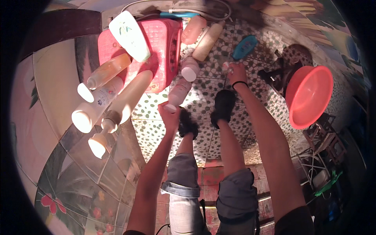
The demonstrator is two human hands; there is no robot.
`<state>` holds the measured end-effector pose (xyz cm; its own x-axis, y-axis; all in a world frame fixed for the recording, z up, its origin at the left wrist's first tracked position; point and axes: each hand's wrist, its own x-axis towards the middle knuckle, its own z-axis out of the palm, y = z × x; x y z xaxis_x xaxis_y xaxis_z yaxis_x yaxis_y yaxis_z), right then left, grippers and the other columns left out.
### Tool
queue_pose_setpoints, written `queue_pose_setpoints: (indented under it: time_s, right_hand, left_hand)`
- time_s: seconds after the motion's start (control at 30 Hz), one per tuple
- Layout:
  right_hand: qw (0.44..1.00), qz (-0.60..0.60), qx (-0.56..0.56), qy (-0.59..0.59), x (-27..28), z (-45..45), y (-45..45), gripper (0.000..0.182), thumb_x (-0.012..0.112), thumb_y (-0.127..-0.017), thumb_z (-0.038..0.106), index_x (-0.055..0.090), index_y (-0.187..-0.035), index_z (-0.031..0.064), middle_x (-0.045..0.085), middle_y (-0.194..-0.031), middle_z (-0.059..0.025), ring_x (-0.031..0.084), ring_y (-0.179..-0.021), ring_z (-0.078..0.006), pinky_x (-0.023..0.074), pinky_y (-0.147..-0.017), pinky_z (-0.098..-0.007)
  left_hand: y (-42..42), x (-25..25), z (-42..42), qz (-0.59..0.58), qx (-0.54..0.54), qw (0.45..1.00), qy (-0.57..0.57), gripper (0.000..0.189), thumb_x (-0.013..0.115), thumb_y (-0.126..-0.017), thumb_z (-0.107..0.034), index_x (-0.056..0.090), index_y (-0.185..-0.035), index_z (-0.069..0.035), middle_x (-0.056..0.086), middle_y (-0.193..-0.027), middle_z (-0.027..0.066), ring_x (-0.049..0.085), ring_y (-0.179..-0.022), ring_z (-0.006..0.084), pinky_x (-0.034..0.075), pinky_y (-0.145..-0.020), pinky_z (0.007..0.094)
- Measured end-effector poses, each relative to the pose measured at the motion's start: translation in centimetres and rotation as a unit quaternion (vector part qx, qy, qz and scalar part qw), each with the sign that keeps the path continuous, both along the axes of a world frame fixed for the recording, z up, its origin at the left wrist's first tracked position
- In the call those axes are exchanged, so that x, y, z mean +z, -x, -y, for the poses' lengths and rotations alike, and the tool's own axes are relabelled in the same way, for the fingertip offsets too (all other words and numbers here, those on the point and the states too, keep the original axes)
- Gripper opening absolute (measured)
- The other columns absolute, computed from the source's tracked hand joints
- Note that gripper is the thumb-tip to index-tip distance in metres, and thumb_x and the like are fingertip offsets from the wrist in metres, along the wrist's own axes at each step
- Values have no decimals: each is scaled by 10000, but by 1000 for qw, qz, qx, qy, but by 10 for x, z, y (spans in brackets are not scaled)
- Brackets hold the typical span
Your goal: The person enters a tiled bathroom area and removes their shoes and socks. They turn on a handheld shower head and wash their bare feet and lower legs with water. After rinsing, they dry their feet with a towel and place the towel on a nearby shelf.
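My left hand (pixel 169 119) is closed around the capped end of a pink plastic bottle (pixel 179 90), which slants over the pebble-patterned tile floor (pixel 152 110). Just beyond it stands another pink bottle with a white cap (pixel 190 69). My right hand (pixel 238 74), with a black band at the wrist, reaches low over the floor and pinches a small pale object (pixel 226 65), too blurred to name. A teal bottle (pixel 245 47) lies on the tiles past that hand. An orange-pink bottle (pixel 194 30) and a cream-coloured bottle (pixel 208 41) are beside the stool.
Several bottles, among them a white one (pixel 129 36) and a tall pump bottle (pixel 132 98), rest on a red plastic stool (pixel 166 55). A red basin (pixel 311 97) leans at right by a dark stand (pixel 274 75). A hose (pixel 216 17) runs along the back. Small wooden stools (pixel 326 141) are at far right.
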<state>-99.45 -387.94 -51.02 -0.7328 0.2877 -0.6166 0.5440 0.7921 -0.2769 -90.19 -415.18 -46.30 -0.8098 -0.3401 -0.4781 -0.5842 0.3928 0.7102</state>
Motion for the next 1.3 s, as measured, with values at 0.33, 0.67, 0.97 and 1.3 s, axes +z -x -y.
queue_pose_setpoints:
  time_s: [0.33,0.67,0.97,1.3]
  right_hand:
    - [987,-97,-91,91,7,-24,-43,250,558,-788,96,551,-1038,97,460,-932,-104,528,-828,-265,449,-759,-376]
    - [961,-120,-147,201,7,-32,-48,292,579,-790,183,534,-1051,61,520,-899,-121,535,-844,-245,434,-769,-355]
    - [907,-71,-348,228,-16,-40,-23,387,579,-792,282,520,-1076,25,571,-979,-130,569,-874,-208,470,-699,-315]
    - [896,-78,-384,207,-24,-35,-31,326,560,-785,179,523,-1077,40,574,-941,-118,586,-739,-202,478,-629,-304]
  left_hand:
    - [43,-1,-178,117,540,813,-185,529,648,-694,-161,286,-1051,-16,423,-1015,181,548,-727,210,513,-607,270]
    - [84,-22,-190,119,419,806,-401,716,674,-730,-363,224,-1150,2,406,-1061,144,493,-919,215,475,-774,267]
    - [52,-21,-138,213,256,815,-474,316,550,-839,-218,442,-1062,-22,505,-991,59,498,-939,159,417,-851,265]
    - [-16,-56,32,254,104,962,-16,362,601,-796,-352,576,-657,-19,530,-527,47,459,-467,98,371,-459,232]
